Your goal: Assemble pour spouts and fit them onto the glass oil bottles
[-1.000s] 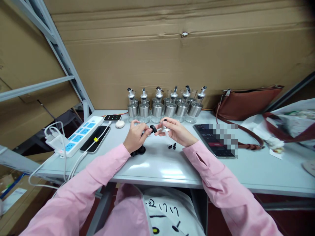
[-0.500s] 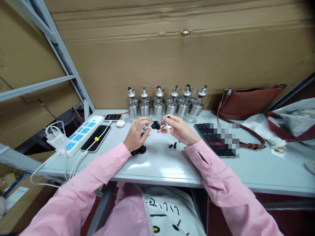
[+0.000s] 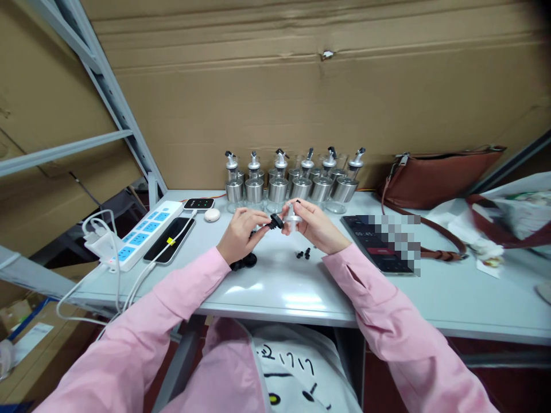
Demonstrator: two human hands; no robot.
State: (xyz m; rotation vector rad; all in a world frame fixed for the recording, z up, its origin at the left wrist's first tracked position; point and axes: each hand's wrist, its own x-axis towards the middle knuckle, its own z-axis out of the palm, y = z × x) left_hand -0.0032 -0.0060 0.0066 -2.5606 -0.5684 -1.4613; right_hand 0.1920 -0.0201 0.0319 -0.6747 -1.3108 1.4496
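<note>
Between the thumb and fingers of my left hand [image 3: 241, 234] is a black ribbed stopper [image 3: 276, 221], tilted. My right hand [image 3: 322, 228] pinches a silver pourer spout [image 3: 293, 218] with a small black tip, just right of the stopper. The two parts are close together but look apart. Below my left hand and partly hidden by it lie more black stoppers [image 3: 248, 261]. A few small black caps [image 3: 303, 253] sit on the table below my right hand. Behind both hands stand several glass and steel bottles [image 3: 278, 189], the front ones fitted with spouts.
A white power strip [image 3: 144, 235] with cables and a phone [image 3: 169, 244] are on the left, near a round white case [image 3: 212, 215]. To the right lie another phone [image 3: 374, 244], a brown bag [image 3: 434, 178] and plastic wrapping. Cardboard [image 3: 301, 103] walls the table's back.
The black stopper has tilted in my left fingers, which now cover more of its narrow end. My right hand has turned the pourer spout more upright beside it.
</note>
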